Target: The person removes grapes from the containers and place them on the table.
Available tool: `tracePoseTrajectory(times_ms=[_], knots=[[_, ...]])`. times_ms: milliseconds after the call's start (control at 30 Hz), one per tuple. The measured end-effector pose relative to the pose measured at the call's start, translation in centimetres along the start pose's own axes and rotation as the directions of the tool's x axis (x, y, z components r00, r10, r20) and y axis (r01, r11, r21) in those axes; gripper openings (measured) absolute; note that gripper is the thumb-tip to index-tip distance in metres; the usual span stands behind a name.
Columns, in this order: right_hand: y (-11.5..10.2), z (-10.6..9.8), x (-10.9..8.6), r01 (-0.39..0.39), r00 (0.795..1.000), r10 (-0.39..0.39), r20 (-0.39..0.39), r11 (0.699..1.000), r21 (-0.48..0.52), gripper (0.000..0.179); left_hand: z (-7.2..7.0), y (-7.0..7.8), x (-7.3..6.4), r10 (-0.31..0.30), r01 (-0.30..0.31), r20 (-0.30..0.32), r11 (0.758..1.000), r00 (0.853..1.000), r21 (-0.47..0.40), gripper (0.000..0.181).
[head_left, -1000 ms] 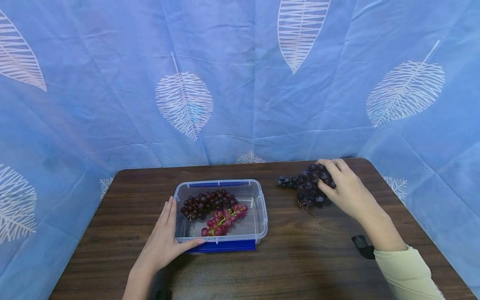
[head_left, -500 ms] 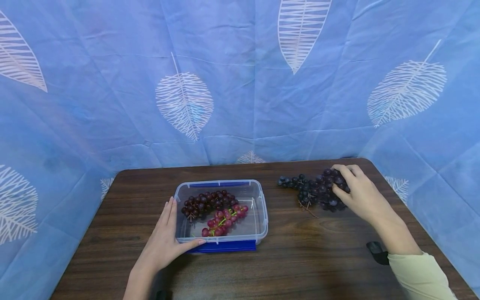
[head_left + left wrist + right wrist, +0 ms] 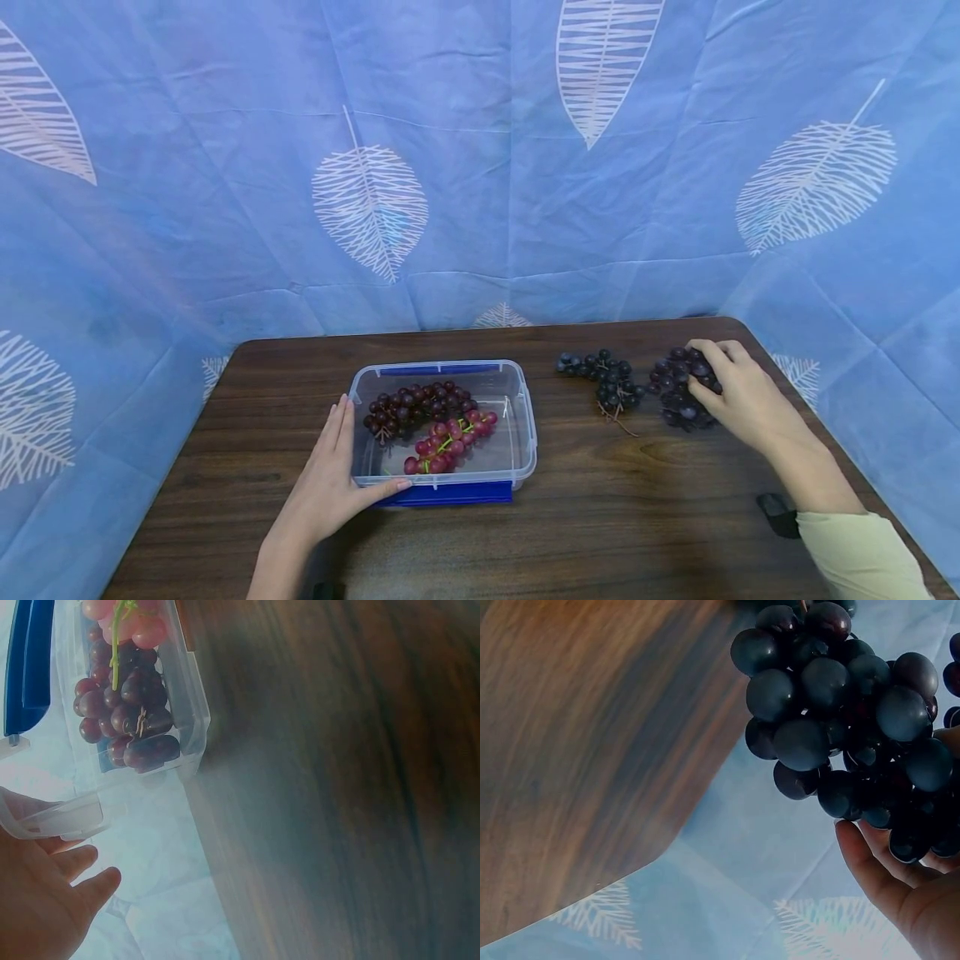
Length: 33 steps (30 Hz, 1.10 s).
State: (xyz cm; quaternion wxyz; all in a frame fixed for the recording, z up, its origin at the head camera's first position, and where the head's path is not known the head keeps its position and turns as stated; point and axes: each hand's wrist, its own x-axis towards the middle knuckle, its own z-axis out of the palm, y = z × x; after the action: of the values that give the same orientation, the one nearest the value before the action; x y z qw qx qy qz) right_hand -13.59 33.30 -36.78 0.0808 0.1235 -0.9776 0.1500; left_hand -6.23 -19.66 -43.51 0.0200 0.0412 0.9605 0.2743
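Note:
My left hand (image 3: 318, 487) rests against the left end of a clear plastic food container (image 3: 519, 425), its straight fingers along the side and its thumb at the front corner. Inside lie a bunch of dark red grapes (image 3: 408, 404) and a smaller pink-red bunch (image 3: 453, 442) on a green stem. At the right of the table, my right hand (image 3: 742, 404) grips a bunch of black grapes (image 3: 678, 383), thumb on one side and fingers on the other. The right wrist view shows that bunch (image 3: 832, 712) large, with fingertips at its lower edge.
Another black bunch (image 3: 613, 385), with a brown stem, lies on the wooden table (image 3: 585, 533) between the container and my right hand. A blue latch flap (image 3: 450, 493) hangs down the container's front. Blue leaf-patterned cloth (image 3: 465, 183) surrounds the table.
My right hand has moved right with the black grapes, drawing them off the other black bunch, so a narrow gap now separates the two. The left hand and container have stayed put.

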Motion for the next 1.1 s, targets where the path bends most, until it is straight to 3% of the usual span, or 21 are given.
tracePoseTrajectory(times_ms=[367,700,1100], knots=[[2.6,0.6,0.0,-0.012,0.999,0.013,0.045,0.999,-0.031,0.053,0.1,-0.1,-0.1,0.003,-0.003,-0.01,1.0,1.0,-0.001,0.139],[4.7,1.2,0.6,-0.052,0.984,0.061,0.168,0.997,-0.057,0.057,0.0,-0.1,0.1,0.0,0.0,-0.004,1.0,1.0,-0.006,0.139],[6.1,2.2,3.3,-0.09,0.966,0.105,0.237,0.993,-0.076,0.058,0.0,0.0,0.0,0.002,-0.002,-0.005,1.0,1.0,-0.009,0.139]])
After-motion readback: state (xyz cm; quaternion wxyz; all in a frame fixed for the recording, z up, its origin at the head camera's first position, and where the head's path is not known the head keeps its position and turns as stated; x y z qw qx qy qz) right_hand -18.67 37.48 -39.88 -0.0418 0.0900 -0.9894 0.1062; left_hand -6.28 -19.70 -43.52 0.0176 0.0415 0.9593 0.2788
